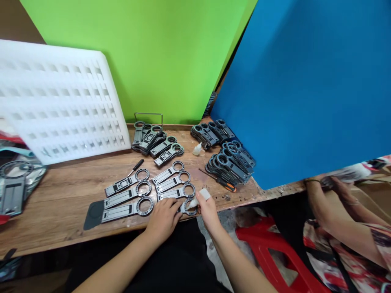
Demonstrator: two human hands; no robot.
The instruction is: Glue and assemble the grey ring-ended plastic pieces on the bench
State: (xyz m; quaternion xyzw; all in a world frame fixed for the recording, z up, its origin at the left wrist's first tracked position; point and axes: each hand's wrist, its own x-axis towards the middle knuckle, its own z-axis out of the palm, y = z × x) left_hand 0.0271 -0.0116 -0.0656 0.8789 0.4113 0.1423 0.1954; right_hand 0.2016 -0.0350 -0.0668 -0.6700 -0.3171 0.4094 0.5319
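My left hand (163, 217) rests on the handle of the nearest grey ring-ended part (182, 208), its fingers bent over it and partly apart. In my right hand (207, 209) is a small white bottle (204, 195), tilted so its nozzle points down at that part's ring. Other grey ring-ended parts (174, 193) lie in a column just behind. Further left, a second group of such parts (120, 211) lies side by side, the nearest one beside a dark flat pad (94, 215).
Piles of ring-ended parts (227, 162) stand at the right and back. Two screwdrivers (226, 184) and a translucent nozzle-like piece (197, 149) lie around. A white slotted foam board (67, 101) leans at left; a blue panel (305, 89) rises at right. Beyond is another person's arm (330, 215).
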